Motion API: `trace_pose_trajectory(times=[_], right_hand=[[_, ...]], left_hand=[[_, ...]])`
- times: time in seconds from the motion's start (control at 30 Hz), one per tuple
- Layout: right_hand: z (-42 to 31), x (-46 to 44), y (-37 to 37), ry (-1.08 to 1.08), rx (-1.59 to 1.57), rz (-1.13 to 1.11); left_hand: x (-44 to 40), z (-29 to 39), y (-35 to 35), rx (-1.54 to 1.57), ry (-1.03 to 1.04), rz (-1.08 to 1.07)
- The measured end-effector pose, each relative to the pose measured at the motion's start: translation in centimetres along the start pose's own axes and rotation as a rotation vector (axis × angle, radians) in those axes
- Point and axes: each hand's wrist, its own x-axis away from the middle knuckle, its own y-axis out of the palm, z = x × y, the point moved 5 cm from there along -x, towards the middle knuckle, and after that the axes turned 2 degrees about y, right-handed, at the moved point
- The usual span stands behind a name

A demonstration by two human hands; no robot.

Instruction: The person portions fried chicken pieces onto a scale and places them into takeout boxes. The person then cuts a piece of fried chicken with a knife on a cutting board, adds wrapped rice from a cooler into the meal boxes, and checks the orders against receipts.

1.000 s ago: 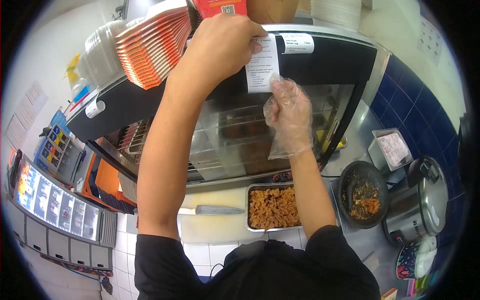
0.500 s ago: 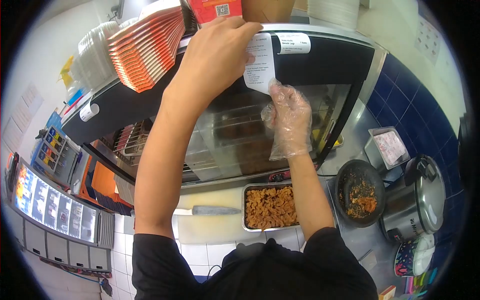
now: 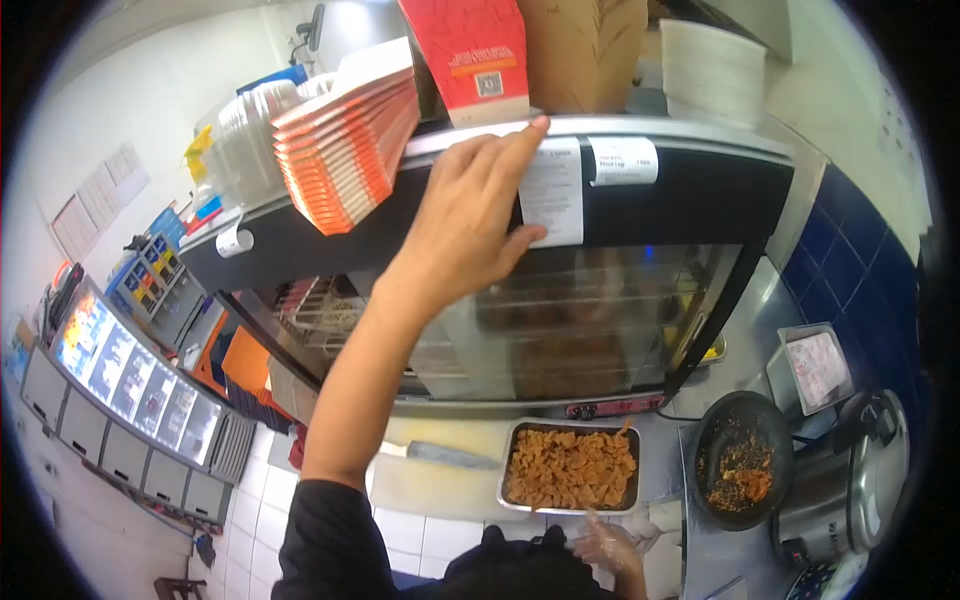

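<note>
My left hand [image 3: 475, 215] is bare, its fingers spread at the left edge of a printed paper slip [image 3: 553, 195] on the black front of the glass cabinet [image 3: 690, 205]. A second, shorter slip [image 3: 625, 161] sits to the right. My right hand [image 3: 608, 548], in a clear plastic glove, is low near my body, just below a metal tray of fried pieces [image 3: 570, 468]. Its fingers look apart, with nothing visible in them. A knife [image 3: 450, 455] lies on the cutting board [image 3: 420, 490] left of the tray.
Orange-edged boxes [image 3: 345, 150], a red box [image 3: 470, 55] and stacked white containers [image 3: 712, 72] stand on the cabinet. At the right are a dark pan [image 3: 742, 460], a small metal tray [image 3: 815, 368] and a steel cooker [image 3: 840, 500]. A lit display [image 3: 135, 370] is at the left.
My right hand has let go of the slip's lower end and dropped towards my body. The slip now hangs flat. My left hand's fingers have spread, and the view has shifted.
</note>
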Motion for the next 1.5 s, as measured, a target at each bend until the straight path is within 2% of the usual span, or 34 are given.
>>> trace_pose_trajectory(times=[0.07,0.1,0.17,0.2,0.23,0.3,0.37,0.43,0.53,0.77,0.83,0.87,0.93,1.0,1.07,1.1,1.13,1.17,1.2,1.23,1.3,1.37,1.43,1.5], right_hand=[[1.9,-2.4,-0.7,-0.061,-0.467,0.067],[2.8,-3.8,-0.9,-0.03,-0.458,0.058],[2.8,-6.5,-1.5,-0.209,-0.658,0.088],[3.0,-7.2,-1.8,-0.226,-0.745,0.178],[2.9,-7.8,-1.4,-0.224,-0.743,0.164],[3.1,-8.3,-1.6,-0.208,-0.867,0.338],[3.6,-9.2,-1.9,-0.264,-0.874,0.242],[4.1,-9.8,-2.3,-0.294,-0.889,0.355],[2.3,-7.0,-2.7,-0.338,-0.899,0.388],[3.6,-4.6,-5.4,-0.304,-0.775,0.537],[3.4,-3.6,-5.2,-0.423,-0.819,0.439],[3.9,-3.5,-5.6,-0.429,-0.827,0.463],[4.5,-4.1,-5.7,-0.449,-0.626,0.406],[3.8,-2.5,-4.6,-0.419,-0.546,0.472],[3.8,-2.5,-2.5,-0.427,-0.488,0.467],[3.3,-1.8,-0.9,-0.436,-0.527,0.481],[2.7,-0.9,0.8,-0.404,-0.421,0.502],[1.6,0.7,2.9,-0.368,-0.31,0.52],[-0.1,2.8,5.5,-0.296,-0.258,0.525],[-0.6,2.5,7.1,-0.287,-0.264,0.524],[-0.9,0.8,10.8,-0.287,-0.082,0.432],[-1.8,-0.8,15.2,-0.3,-0.076,0.315],[-3.9,-0.6,19.8,-0.285,-0.118,0.222],[-6.2,-1.6,23.5,-0.286,-0.025,0.167]], left_hand=[[0.2,0.3,0.2,-0.053,-0.014,-0.032],[0.3,0.3,0.3,-0.059,-0.02,-0.038],[0.7,0.4,0.7,-0.064,-0.047,-0.073],[0.7,0.6,0.7,-0.087,-0.064,-0.069],[0.5,0.6,0.6,-0.114,-0.073,-0.059],[0.4,0.8,0.7,-0.119,-0.054,-0.061],[0.5,1.4,0.7,-0.154,-0.044,-0.063],[0.6,1.7,0.8,-0.167,-0.045,-0.067],[0.6,2.0,0.5,-0.117,-0.038,-0.026],[1.3,2.2,0.0,-0.069,-0.061,-0.038],[2.5,2.8,-1.0,0.012,-0.017,0.108],[3.8,3.4,-1.3,0.034,-0.015,0.12],[9.1,5.1,-2.5,0.17,-0.138,0.172],[18.2,7.2,-2.2,0.136,-0.39,0.047],[30.6,9.3,-1.6,0.212,-0.828,-0.036],[38.4,11.0,-0.7,0.369,-1.304,-0.121],[49.0,13.0,1.1,0.433,-1.574,-0.254],[54.8,16.3,1.1,0.602,-1.687,-0.117],[60.5,19.4,1.1,0.649,-1.839,-0.208],[59.8,21.9,-0.9,0.884,-2.09,-0.33],[60.1,24.7,-3.0,1.362,-2.163,-0.125],[61.6,24.2,-4.9,1.382,-2.177,0.135],[64.9,23.2,-6.7,1.179,-2.136,0.186],[63.8,20.3,-10.6,1.158,-2.086,0.355]])
